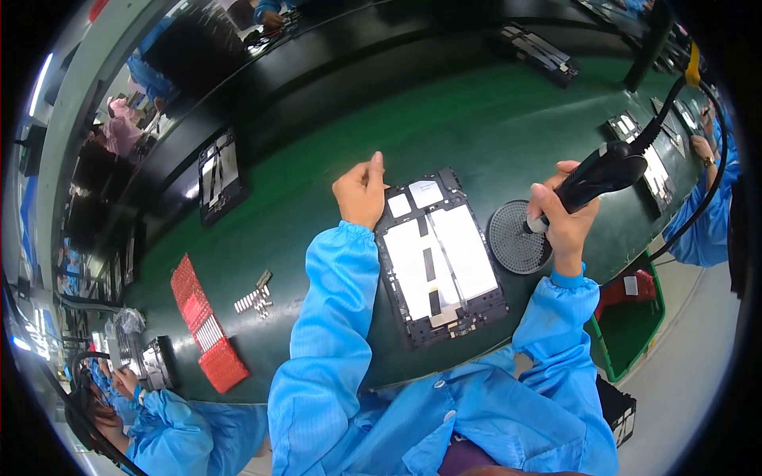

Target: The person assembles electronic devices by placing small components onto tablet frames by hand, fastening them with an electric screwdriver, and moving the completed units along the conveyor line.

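An opened tablet (440, 258) with pale battery cells and a black frame lies on the green bench in front of me. At its upper left corner, my left hand (362, 193) is closed, thumb raised and fingers curled; whatever they may hold is hidden. My right hand (565, 222) is wrapped round a black electric screwdriver (599, 176), tilted with its tip down. That tip is over a round grey dish (512, 238) with a gridded surface, just right of the tablet; whether it touches the dish I cannot tell.
Red bubble wrap (224, 366) and small metal parts (252, 301) lie at left. More opened tablets (221, 176) rest on the black ledge and at the right (652, 170). A black cable (721, 143) hangs at right above a green crate (635, 337). Co-workers sit on both sides.
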The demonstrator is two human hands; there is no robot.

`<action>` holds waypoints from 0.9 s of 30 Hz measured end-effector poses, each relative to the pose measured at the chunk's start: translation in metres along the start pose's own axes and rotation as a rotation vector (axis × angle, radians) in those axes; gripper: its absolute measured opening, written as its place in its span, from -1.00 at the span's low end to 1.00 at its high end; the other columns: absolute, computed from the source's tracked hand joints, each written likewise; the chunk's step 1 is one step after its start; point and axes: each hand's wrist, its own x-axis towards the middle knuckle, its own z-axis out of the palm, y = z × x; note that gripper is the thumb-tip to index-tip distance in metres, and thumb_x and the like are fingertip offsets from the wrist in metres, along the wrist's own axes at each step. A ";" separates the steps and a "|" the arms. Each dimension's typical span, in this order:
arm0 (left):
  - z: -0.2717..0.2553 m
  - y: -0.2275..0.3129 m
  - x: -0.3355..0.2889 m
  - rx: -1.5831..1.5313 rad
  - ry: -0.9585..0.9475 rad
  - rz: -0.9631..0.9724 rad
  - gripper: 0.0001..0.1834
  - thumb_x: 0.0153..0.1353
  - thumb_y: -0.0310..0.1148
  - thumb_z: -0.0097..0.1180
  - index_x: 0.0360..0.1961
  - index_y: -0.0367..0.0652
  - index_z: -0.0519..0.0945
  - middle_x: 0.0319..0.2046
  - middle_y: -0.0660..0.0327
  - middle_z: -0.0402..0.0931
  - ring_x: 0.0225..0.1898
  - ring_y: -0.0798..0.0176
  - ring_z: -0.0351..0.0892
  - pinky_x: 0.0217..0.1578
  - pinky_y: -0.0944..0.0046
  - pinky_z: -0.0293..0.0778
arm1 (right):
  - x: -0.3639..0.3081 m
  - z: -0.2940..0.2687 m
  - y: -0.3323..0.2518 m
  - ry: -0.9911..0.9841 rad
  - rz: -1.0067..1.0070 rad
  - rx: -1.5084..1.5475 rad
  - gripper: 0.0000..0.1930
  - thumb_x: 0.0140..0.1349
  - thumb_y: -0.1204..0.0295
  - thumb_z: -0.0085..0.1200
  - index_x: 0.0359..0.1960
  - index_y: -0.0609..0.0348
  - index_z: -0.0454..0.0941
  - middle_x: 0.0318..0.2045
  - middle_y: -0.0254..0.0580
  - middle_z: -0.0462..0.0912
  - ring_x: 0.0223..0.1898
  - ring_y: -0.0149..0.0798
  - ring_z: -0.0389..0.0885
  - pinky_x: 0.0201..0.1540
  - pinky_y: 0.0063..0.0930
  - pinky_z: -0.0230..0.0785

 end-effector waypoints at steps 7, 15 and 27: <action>-0.054 -0.001 -0.018 -0.086 0.061 0.254 -0.73 0.23 -0.50 -0.02 -0.04 -0.35 0.48 -0.31 0.07 0.60 -0.42 0.34 0.59 -0.34 0.44 0.46 | 0.000 0.000 -0.001 0.013 0.013 -0.027 -0.60 -0.01 0.70 0.15 -0.11 0.30 0.32 -0.63 -0.29 0.46 -0.66 -0.44 0.44 -0.59 -0.60 0.31; -0.102 -0.008 -0.077 0.057 -0.193 0.184 -0.91 0.06 -0.48 0.19 -0.40 -0.27 0.66 -0.34 0.19 0.60 -0.29 0.37 0.57 -0.34 0.43 0.46 | -0.004 0.034 -0.018 -0.096 -0.044 0.085 -0.58 0.00 0.70 0.13 -0.09 0.29 0.29 -0.63 -0.25 0.47 -0.67 -0.40 0.45 -0.58 -0.57 0.33; -0.073 -0.013 -0.078 -0.356 -0.516 -0.214 -0.88 0.07 -0.53 0.19 -0.39 -0.39 0.57 -0.45 0.16 0.58 -0.49 0.41 0.56 -0.45 0.48 0.49 | -0.019 0.114 -0.031 -0.339 0.084 0.260 -0.56 -0.04 0.71 0.16 -0.11 0.30 0.27 -0.67 -0.20 0.49 -0.67 -0.39 0.49 -0.57 -0.55 0.36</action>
